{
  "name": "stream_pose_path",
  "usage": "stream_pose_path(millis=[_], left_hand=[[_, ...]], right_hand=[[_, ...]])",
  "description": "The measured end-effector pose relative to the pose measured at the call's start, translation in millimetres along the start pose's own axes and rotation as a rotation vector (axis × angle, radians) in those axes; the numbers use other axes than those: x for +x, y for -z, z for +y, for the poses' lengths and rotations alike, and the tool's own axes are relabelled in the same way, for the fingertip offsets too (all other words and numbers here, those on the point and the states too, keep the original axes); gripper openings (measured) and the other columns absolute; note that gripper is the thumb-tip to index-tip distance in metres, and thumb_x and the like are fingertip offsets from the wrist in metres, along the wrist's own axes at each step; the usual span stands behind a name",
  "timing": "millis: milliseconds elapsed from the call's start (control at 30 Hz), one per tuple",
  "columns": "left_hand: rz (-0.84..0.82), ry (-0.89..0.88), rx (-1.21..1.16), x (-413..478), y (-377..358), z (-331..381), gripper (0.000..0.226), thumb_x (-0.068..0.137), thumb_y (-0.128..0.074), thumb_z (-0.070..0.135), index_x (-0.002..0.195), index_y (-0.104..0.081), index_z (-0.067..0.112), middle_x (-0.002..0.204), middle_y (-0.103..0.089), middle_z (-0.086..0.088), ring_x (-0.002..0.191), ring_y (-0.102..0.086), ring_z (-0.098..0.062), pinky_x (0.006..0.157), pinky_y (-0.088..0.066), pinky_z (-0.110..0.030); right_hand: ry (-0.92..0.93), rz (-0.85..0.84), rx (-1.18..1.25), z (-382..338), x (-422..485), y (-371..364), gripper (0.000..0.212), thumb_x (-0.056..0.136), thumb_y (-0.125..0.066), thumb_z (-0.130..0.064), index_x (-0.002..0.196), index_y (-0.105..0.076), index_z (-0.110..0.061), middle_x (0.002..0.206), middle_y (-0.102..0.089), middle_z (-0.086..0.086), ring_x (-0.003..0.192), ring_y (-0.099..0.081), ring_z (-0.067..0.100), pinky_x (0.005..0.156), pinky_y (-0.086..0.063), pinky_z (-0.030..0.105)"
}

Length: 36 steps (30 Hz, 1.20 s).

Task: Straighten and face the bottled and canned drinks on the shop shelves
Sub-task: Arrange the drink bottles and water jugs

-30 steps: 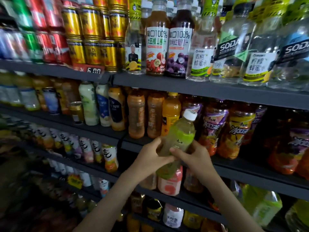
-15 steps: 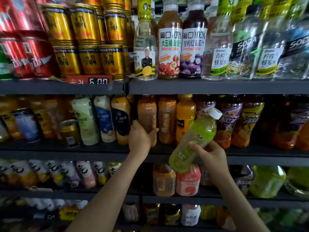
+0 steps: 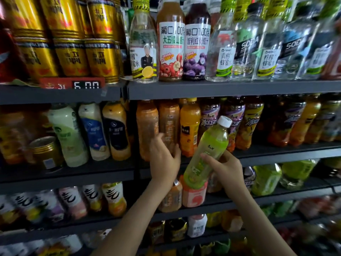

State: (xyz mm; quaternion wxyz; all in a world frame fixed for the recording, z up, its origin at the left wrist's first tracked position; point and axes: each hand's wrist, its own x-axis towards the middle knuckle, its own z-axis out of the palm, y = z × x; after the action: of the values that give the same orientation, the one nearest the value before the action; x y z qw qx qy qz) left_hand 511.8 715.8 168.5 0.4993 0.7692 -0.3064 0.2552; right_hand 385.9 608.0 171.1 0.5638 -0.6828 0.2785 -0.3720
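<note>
mid-task: right hand (image 3: pixel 224 168) clamped on tilted green white-capped plastic bottle (image 3: pixel 208 150), unshelved; left hand (image 3: pixel 163 161) grips brown plastic bottle (image 3: pixel 168 122) on dark metal shelf (image 3: pixel 276 156). lower-shelf bottles (image 3: pixel 114 198) look unfaced.

You have 1 price tag (image 3: pixel 72 83) in view, a red strip fixed to the front lip of the upper shelf (image 3: pixel 22 96) in the left bay. Its dark panel reads 5.00 in pale digits, with what looks like 31 on the red part beside it. Its right end sits near the seam (image 3: pixel 127 90) between the 2 bays.
</note>
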Motion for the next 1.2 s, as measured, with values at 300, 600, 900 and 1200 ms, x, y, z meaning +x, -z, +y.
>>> stream_pose_path(millis=[300, 600, 900, 1200], left_hand=[[-0.213, -0.091, -0.107, -11, -72, 67, 0.035, 0.093, -0.057, 0.024, 0.125, -0.053, 0.01, 0.112, -0.064, -0.005, 0.098, -0.063, -0.018, 0.075, -0.047, -0.021], [-0.11, 0.189, -0.084, -9, -157, 132, 0.071, 0.09, -0.061, 0.03, 0.144, -0.025, 0.002, 0.144, -0.034, -0.015, 0.134, -0.032, -0.026, 0.106, -0.033, -0.03], [0.06, 0.391, 0.026, -8, -201, 144, 0.068, 0.086, -0.066, 0.026, 0.138, -0.033, -0.003, 0.134, -0.044, -0.019, 0.127, -0.038, -0.03, 0.104, -0.032, -0.033], [0.173, 0.155, -0.112, -56, -137, 128, 0.058, 0.078, -0.075, 0.018, 0.125, -0.049, -0.002, 0.11, -0.052, -0.003, 0.105, -0.046, -0.004, 0.09, -0.03, -0.001]], right_hand=[[0.019, 0.142, -0.015, 2, 14, 71, 0.02, 0.074, -0.078, -0.036, 0.09, -0.071, -0.026, 0.08, -0.073, -0.014, 0.073, -0.067, -0.003, 0.061, -0.051, 0.016], [0.04, 0.22, 0.004, 13, 54, 159, 0.016, 0.075, -0.077, -0.033, 0.087, -0.068, -0.027, 0.079, -0.071, -0.012, 0.072, -0.067, 0.001, 0.061, -0.052, 0.021], [0.113, 0.145, -0.014, 25, 84, 217, 0.021, 0.075, -0.077, -0.032, 0.092, -0.067, -0.025, 0.087, -0.07, -0.01, 0.077, -0.064, -0.001, 0.064, -0.05, 0.019], [0.157, 0.05, 0.095, 20, 80, 181, 0.024, 0.075, -0.078, -0.029, 0.095, -0.065, -0.024, 0.09, -0.07, -0.01, 0.086, -0.065, 0.002, 0.069, -0.051, 0.016]])
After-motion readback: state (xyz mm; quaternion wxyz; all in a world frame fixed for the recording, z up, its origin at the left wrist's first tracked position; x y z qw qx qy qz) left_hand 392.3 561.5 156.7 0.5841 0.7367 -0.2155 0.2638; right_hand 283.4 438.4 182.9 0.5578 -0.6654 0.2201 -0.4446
